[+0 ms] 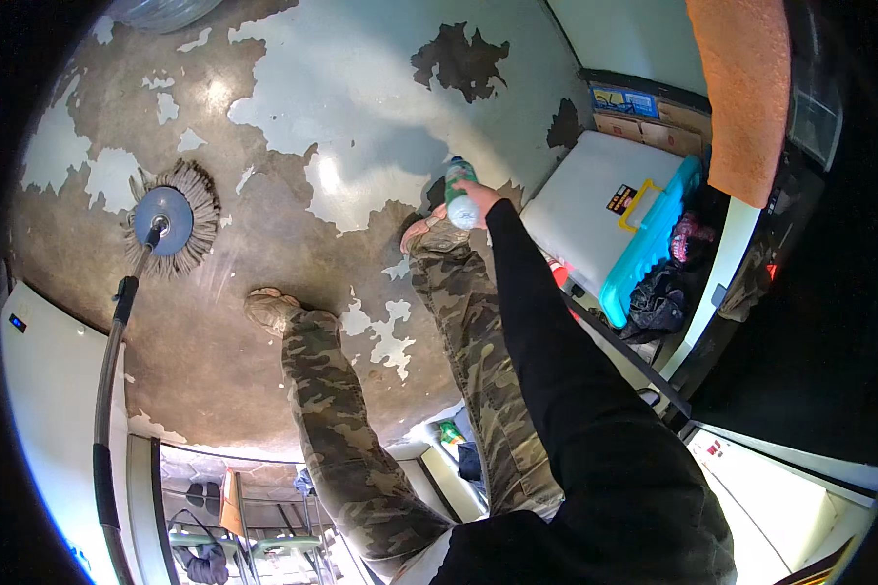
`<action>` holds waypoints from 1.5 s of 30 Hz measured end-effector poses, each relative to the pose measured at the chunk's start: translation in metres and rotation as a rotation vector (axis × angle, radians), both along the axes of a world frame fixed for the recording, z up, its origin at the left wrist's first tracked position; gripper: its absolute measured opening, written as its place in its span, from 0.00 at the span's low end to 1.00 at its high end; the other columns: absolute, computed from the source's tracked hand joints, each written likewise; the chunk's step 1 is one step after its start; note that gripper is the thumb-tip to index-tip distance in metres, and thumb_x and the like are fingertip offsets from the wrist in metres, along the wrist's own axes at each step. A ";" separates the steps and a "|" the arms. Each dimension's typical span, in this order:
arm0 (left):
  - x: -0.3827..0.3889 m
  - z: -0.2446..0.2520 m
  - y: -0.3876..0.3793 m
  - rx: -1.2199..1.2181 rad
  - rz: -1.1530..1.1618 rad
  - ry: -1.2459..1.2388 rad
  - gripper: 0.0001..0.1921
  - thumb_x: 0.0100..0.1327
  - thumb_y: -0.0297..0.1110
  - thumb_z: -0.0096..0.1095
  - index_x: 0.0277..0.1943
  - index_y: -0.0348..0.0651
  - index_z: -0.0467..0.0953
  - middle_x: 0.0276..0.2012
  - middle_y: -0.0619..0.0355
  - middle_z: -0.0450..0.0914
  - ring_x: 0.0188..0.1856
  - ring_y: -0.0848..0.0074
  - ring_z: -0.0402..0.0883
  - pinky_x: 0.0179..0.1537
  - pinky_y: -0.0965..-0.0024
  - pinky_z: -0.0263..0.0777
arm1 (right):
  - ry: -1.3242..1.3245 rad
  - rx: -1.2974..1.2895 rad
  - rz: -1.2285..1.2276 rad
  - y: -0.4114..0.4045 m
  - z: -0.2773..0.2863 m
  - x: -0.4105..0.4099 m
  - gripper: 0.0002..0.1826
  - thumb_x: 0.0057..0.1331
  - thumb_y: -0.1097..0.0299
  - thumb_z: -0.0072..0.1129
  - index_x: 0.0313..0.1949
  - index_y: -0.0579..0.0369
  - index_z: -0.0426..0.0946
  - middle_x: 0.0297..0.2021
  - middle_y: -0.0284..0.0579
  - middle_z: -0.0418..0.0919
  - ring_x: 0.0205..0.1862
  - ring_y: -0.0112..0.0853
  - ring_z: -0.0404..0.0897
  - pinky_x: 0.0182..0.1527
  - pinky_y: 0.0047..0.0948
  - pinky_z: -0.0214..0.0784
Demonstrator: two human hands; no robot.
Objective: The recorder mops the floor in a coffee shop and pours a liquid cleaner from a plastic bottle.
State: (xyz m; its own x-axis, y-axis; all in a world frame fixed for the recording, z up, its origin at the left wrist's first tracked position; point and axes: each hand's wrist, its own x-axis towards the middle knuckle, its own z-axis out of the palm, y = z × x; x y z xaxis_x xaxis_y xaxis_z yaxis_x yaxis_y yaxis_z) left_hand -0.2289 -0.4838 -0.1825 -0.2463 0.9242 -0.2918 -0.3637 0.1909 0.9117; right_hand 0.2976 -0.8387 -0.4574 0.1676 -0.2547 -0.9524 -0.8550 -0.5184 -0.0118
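Note:
My right hand (480, 200) grips a green and white plastic bottle (462, 191) with a dark blue end pointing away from me. It is above my right shoe (439, 235), over the floor (366, 80) with its peeling pale coating. My left hand is out of view. On the left, a round mop head (206, 219) of grey strands spreads on the floor under a blue disc (167, 219). Its metal handle (105, 409) runs down the left side and leaves the picture at the bottom.
On the right stand a white storage box (593, 197) with a yellow-handled turquoise lid (614, 292), cardboard boxes (662, 135) and dark clothing (658, 300). An orange panel (745, 102) hangs nearby. A white appliance (62, 365) stands left; behind me are chairs (285, 542) and slippers (203, 497).

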 end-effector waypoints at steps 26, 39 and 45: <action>-0.023 0.234 0.046 0.497 0.300 -0.163 0.19 0.74 0.39 0.42 0.23 0.51 0.60 0.16 0.66 0.57 0.16 0.77 0.56 0.22 0.72 0.52 | -0.581 -0.298 1.436 0.280 0.064 0.001 0.32 0.56 0.47 0.60 0.54 0.56 0.74 0.52 0.56 0.79 0.54 0.48 0.80 0.55 0.44 0.73; 0.025 0.357 0.067 0.842 0.415 -0.573 0.20 0.75 0.39 0.41 0.22 0.51 0.59 0.16 0.66 0.55 0.17 0.77 0.55 0.23 0.72 0.51 | -1.258 0.308 0.545 0.310 0.208 -0.067 0.28 0.58 0.58 0.70 0.52 0.58 0.71 0.42 0.53 0.82 0.46 0.46 0.82 0.50 0.40 0.71; 0.076 0.363 0.082 0.923 0.048 0.132 0.20 0.75 0.38 0.41 0.23 0.51 0.57 0.16 0.68 0.53 0.18 0.82 0.54 0.25 0.75 0.50 | -1.344 0.378 0.467 0.310 0.286 -0.078 0.36 0.56 0.61 0.72 0.59 0.60 0.64 0.48 0.54 0.78 0.50 0.40 0.80 0.53 0.38 0.69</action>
State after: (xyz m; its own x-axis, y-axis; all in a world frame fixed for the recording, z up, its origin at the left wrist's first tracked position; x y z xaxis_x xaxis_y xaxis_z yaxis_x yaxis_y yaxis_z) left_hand -0.1526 -0.4021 0.1801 -0.2690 0.7641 0.5863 -0.2349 -0.6424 0.7295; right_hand 0.2195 -0.5287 -0.1713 0.9561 0.2928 -0.0145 0.1476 -0.5235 -0.8392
